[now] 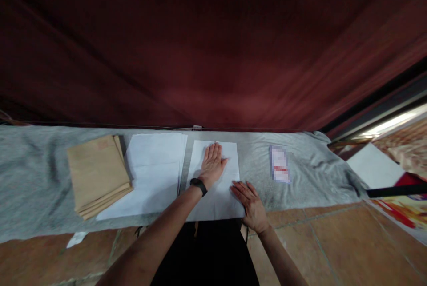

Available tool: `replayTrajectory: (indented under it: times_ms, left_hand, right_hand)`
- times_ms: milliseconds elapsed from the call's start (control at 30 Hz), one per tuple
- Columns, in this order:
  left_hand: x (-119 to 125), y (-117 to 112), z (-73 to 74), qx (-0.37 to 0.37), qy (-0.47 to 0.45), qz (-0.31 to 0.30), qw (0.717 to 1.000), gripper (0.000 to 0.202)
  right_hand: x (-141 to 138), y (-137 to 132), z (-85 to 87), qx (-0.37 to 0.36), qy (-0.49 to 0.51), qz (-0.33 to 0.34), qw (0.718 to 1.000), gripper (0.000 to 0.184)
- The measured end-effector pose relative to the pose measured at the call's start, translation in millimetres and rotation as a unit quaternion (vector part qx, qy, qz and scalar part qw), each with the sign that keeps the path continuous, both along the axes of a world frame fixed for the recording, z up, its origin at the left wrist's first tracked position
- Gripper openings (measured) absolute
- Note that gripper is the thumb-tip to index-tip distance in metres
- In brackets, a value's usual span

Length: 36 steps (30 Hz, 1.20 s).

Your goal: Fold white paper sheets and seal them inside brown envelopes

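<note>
Nearest: our dark trousers point(207, 255) at the cloth-covered worktop's point(316, 170) front edge. L to R: brown paper stack point(96, 170), white paper pile point(156, 175), then our white sheet point(211, 208), mid-worktop, reaching the front edge. L hand point(212, 163) pressed flat on it, fingers together; R hand point(251, 206) loosely spread at its R edge, pinching nothing. Prob. smoothing; next move calls for even pressure, edges aligned.

Single view from your head, facing forward and down at close range: your left hand point(212, 163) lies just below centre, your right hand point(252, 206) lower right; grey cloth point(313, 166) crosses the lower half, a dark red surface point(213, 54) the upper.
</note>
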<state>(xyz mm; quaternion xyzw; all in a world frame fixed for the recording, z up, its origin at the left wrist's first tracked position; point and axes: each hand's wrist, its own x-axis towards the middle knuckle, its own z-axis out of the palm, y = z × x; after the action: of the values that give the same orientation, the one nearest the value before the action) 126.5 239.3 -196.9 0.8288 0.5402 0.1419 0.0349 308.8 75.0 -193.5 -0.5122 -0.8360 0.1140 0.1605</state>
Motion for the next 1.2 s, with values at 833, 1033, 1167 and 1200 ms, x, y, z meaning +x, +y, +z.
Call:
replayTrajectory:
  times_ms: [833, 1033, 1167, 1200]
  left_hand:
    - [-49.4, -74.5, 3.6, 0.016, -0.003, -0.028, 0.999, 0.06]
    - [-80.4, -112.5, 2.0, 0.021, -0.007, 0.02, 1.0, 0.06]
    - [-82.3, -132.6, 9.2, 0.016, 0.006, 0.003, 1.0, 0.055]
    - [-82.4, -136.0, 12.6, 0.012, 0.011, -0.008, 1.0, 0.055]
  right_hand:
    - [-2.5, -2.4, 4.0, 0.004, 0.024, -0.011, 1.0, 0.069]
    - [-1.5, -3.1, 4.2, 0.003, 0.027, -0.004, 1.0, 0.07]
    - [7.1, 0.1, 9.3, -0.013, 0.037, 0.008, 0.999, 0.068]
    - [8.8, 0.8, 10.8, -0.014, 0.039, 0.008, 0.999, 0.068]
